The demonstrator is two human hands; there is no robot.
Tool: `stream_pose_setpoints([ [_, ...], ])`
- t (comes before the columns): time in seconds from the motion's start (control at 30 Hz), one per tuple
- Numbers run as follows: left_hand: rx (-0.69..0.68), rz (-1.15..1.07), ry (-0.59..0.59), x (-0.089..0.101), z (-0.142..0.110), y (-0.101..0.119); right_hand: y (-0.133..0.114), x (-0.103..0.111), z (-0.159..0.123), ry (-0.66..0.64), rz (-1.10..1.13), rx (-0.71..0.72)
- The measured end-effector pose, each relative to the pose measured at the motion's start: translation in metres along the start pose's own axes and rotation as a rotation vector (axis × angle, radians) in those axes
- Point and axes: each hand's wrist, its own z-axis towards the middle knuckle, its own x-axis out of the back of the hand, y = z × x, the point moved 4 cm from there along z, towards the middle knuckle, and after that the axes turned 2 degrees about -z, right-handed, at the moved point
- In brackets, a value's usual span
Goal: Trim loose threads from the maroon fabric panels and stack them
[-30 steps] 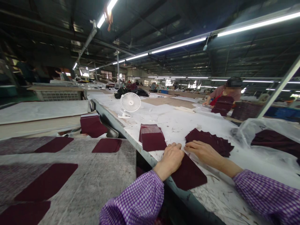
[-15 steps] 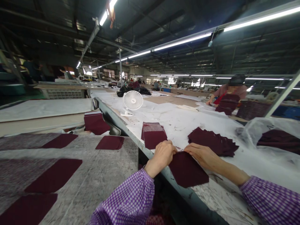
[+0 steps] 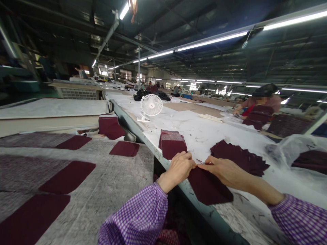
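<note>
A dark maroon fabric piece [image 3: 211, 189] with cut corners lies at the near edge of the white-topped table. My left hand [image 3: 180, 168] is closed on its far left corner, fingertips pinched together. Close beside it, my right hand [image 3: 226, 170] grips the piece's far edge between thumb and bent fingers. The fingertips of both hands nearly meet, and they hide the edge there. Just beyond my left hand is a small stack of maroon pieces [image 3: 173, 149]. A fanned pile of maroon pieces [image 3: 238, 156] lies past my right hand.
A white clip fan [image 3: 151, 105] stands on the table [image 3: 187, 122]. To the left, a grey fabric-covered surface [image 3: 122, 177] bears several maroon pieces, with a gap between it and the table. A clear plastic bag [image 3: 288, 149] is at right. A co-worker [image 3: 260, 105] handles maroon fabric across the table.
The view has shifted slightly, so the surroundings sit further right. Both hands stay at the fabric's far edge; the right hand's fingers have lifted and bent more.
</note>
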Motion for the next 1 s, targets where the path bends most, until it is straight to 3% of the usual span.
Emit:
stream_pose_setpoints([
  [0.13, 0.001, -0.057, 0.043, 0.003, -0.006, -0.006, -0.005, 0.004, 0.008, -0.125, -0.095, 0.079],
  [0.4, 0.057, -0.474, 0.117, 0.020, -0.020, -0.027, -0.008, 0.007, 0.015, -0.137, -0.143, 0.130],
  [0.8, 0.149, -0.416, 0.114, 0.025, -0.021, -0.021, -0.010, 0.000, 0.022, -0.025, -0.230, 0.244],
  [1.0, 0.228, -0.473, 0.207, 0.020, -0.021, -0.034, -0.021, -0.004, 0.023, 0.029, -0.260, 0.159],
])
